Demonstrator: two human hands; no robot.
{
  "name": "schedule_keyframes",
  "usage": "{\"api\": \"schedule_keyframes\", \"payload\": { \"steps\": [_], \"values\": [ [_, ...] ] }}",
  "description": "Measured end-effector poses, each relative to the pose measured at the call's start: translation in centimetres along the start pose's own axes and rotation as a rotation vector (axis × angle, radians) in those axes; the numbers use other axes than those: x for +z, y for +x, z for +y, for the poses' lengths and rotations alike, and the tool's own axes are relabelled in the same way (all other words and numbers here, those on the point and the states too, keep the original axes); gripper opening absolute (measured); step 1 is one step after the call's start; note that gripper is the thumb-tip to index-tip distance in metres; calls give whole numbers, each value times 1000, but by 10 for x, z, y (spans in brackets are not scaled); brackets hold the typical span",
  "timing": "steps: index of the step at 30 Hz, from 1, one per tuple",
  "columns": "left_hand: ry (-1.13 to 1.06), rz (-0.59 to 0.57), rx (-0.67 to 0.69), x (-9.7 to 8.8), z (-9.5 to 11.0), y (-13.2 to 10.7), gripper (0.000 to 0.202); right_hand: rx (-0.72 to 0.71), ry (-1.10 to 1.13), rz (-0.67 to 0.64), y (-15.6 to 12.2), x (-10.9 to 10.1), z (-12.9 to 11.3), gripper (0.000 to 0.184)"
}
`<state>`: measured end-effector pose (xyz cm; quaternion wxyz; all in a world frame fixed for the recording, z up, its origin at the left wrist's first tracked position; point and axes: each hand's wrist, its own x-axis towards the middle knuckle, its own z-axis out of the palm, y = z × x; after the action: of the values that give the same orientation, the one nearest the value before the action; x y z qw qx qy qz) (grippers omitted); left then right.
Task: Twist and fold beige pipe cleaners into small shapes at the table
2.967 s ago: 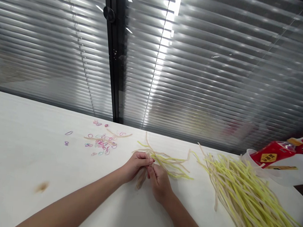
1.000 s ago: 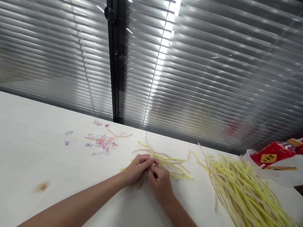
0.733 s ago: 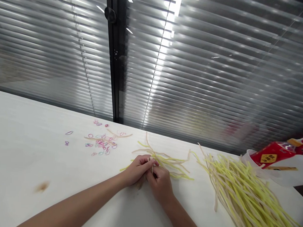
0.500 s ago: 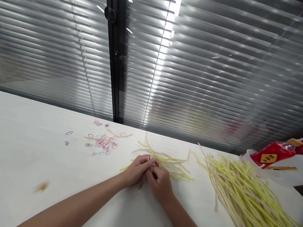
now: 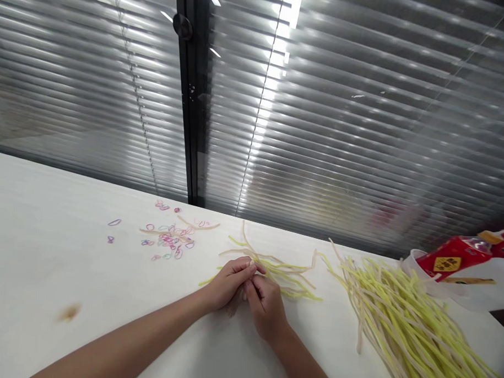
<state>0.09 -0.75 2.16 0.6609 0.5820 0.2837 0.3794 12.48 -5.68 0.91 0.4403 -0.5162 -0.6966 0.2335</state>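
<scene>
Your left hand (image 5: 228, 281) and right hand (image 5: 265, 303) meet, both pinching the small bundle of yellow and beige fuzzy pipe cleaners (image 5: 274, 269) lying on the white table (image 5: 47, 248). A larger pile of the same stems (image 5: 400, 318) lies well to the right; small coloured rubber bands (image 5: 170, 240) are scattered to the left.

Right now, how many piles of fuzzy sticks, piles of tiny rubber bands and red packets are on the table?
Piles of fuzzy sticks: 2, the small pile at the hands and the big pile
Piles of rubber bands: 1
Red packets: 1
Total: 4
</scene>
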Motion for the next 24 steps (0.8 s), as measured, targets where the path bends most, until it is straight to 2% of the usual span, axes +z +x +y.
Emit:
{"api": "schedule_keyframes", "payload": {
  "steps": [6,11,16,20,24],
  "values": [
    [124,12,66,-1,1,-1,31,-4,-24,14,1,1,2,30],
    [152,15,71,-2,-1,-2,36,5,-9,20,0,1,1,30],
    [177,37,185,-4,-4,-7,39,-51,10,186,-7,2,7,34],
    [533,116,312,-1,-2,-14,40,-48,13,297,-9,2,9,35],
    [846,81,298,6,-1,-19,44,35,89,361,-7,1,8,34]
  ]
}}
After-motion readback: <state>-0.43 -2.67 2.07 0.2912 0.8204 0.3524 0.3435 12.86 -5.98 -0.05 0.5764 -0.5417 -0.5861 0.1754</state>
